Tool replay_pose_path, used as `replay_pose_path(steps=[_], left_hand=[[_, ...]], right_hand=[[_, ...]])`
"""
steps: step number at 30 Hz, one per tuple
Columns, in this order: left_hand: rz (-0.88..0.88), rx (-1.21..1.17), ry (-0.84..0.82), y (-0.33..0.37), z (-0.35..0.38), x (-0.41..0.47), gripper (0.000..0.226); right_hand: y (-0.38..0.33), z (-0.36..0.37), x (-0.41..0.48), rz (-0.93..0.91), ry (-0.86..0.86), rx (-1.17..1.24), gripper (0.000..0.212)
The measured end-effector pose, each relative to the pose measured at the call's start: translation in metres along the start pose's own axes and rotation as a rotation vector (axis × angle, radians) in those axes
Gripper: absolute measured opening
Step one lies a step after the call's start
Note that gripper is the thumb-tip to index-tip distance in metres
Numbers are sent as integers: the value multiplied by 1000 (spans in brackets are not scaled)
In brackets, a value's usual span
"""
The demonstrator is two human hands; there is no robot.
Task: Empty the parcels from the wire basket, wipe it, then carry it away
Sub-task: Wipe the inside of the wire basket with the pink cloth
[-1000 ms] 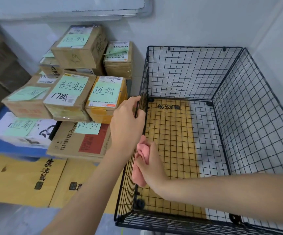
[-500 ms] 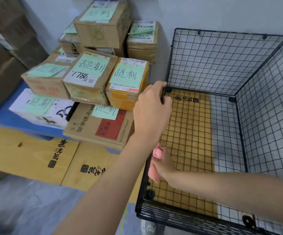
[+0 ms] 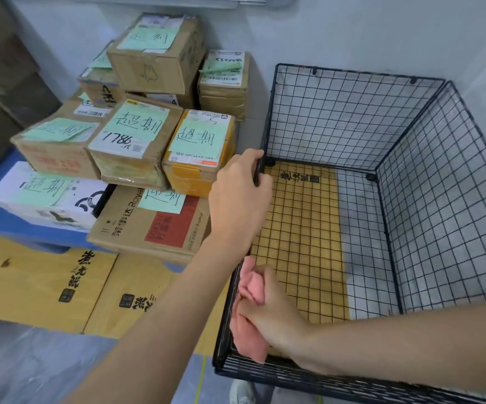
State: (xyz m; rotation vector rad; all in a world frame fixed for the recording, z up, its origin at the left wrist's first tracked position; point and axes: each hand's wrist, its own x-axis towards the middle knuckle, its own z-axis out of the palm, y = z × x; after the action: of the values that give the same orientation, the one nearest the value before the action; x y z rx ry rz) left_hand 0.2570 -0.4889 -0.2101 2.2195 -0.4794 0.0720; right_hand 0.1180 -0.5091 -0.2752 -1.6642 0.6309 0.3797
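Observation:
A black wire basket stands on the floor at the right with nothing inside it. My left hand grips the top rim of its left wall. Lower down, my right hand reaches inside and holds a pink cloth against the inner side of that same wall. Several cardboard parcels with green handwritten labels are stacked to the left of the basket.
Flattened yellow cardboard lies on the floor under and beside the basket. A blue surface carries the parcel stack. White walls close off the back and right. A shoe shows at the bottom edge.
My right hand has slid the pink cloth down and towards me along the basket's left wall. The left hand keeps its grip on the rim. The view has shifted.

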Motion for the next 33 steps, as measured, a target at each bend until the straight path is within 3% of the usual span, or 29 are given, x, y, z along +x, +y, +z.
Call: replay_pose_path(steps=[6,11,18,28,33], left_hand=[[6,10,10,-2,1,0,39],[13,13,23,-2,1,-1,39],[36,35,28,1,1,0,35],[34,40,6,0,-3,0,35],[37,50,1,-1,-2,-2,38]], right_hand=[[44,22,34,53,92,-70,44],[64,21,62,181,18,-198,46],[39,15,50,276,38,-19,49],[-20,-20,10,143,-33,135,41],[-33,-36,14,64,67,133,44]])
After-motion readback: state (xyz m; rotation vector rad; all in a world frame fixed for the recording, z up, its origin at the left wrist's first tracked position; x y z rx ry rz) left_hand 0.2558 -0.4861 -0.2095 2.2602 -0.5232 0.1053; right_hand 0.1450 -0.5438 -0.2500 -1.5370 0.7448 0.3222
